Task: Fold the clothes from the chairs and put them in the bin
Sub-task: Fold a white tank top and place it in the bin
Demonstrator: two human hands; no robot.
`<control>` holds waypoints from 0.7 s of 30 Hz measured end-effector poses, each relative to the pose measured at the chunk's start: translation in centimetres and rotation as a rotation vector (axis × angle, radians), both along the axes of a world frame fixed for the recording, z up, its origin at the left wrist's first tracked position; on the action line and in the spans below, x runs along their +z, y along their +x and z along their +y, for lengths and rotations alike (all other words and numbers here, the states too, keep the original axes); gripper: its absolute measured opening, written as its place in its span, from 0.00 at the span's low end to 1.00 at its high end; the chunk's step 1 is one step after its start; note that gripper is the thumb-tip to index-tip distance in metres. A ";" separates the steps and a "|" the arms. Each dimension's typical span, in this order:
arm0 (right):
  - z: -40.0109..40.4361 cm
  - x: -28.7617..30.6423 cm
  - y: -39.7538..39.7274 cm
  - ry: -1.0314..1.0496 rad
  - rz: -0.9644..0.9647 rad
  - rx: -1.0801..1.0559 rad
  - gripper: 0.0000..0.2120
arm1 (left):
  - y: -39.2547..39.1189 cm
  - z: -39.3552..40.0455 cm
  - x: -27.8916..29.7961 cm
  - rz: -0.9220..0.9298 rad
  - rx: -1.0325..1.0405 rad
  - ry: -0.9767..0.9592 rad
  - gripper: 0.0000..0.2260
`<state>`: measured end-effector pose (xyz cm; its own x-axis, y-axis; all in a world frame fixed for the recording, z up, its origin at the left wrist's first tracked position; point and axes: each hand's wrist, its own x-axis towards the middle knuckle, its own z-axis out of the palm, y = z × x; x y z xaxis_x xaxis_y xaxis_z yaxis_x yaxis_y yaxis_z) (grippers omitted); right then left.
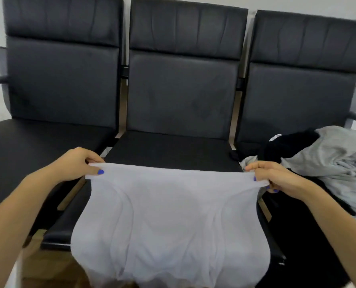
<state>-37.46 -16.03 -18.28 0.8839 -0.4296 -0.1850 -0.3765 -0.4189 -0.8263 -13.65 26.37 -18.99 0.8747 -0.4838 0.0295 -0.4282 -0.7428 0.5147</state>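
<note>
A thin white garment (168, 221) hangs stretched between my two hands in front of the middle chair (173, 150). My left hand (79, 165) pinches its top left corner. At the top right corner, my right hand (270, 175) grips the cloth. The lower part of the garment drapes down past the seat's front edge. On the right chair (297, 94) lies a pile of clothes: a grey garment (335, 169) and a black one (287, 148). No bin is in view.
Three black padded chairs stand joined in a row against a white wall. The left chair (54, 140) has nothing on its seat. Wooden floor (48, 267) shows below the seats at the lower left.
</note>
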 end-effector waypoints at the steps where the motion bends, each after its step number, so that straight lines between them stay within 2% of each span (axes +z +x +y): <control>1: 0.0 0.6 -0.9 -0.041 0.042 0.043 0.07 | -0.7 0.4 1.0 -0.011 0.001 -0.043 0.07; 4: 0.6 2.4 -3.4 -0.168 0.117 0.128 0.09 | -3.7 1.1 4.0 -0.081 0.003 -0.199 0.06; 6: 0.9 3.5 -5.0 -0.179 0.119 0.117 0.08 | -6.1 1.6 6.1 -0.083 -0.011 -0.284 0.03; 8: 1.1 4.9 -6.7 -0.058 0.061 0.095 0.09 | -8.4 2.7 8.2 0.028 -0.035 -0.397 0.03; 10: 1.4 6.1 -8.0 -0.010 -0.015 0.069 0.09 | -10.1 4.0 10.1 0.182 -0.073 -0.600 0.07; 12: 2.1 6.9 -8.8 -0.132 0.026 0.087 0.07 | -10.9 5.0 11.1 0.255 -0.049 -0.807 0.09; 14: 2.8 7.5 -9.2 -0.180 0.064 0.115 0.04 | -10.2 5.5 11.1 0.261 0.064 -0.945 0.14; 15: 2.8 8.1 -9.5 -0.142 0.013 0.084 0.04 | -10.2 5.5 11.1 0.262 0.133 -0.979 0.14; 17: 2.8 9.5 -10.1 -0.048 -0.113 0.036 0.04 | -10.0 5.7 11.1 0.252 0.229 -1.033 0.08; 19: 2.8 10.5 -10.3 0.012 -0.184 -0.030 0.07 | -9.6 5.8 11.1 0.232 0.262 -1.122 0.06; 21: 2.8 11.2 -9.7 0.023 -0.299 -0.130 0.02 | -9.2 5.7 11.0 0.202 0.277 -1.147 0.05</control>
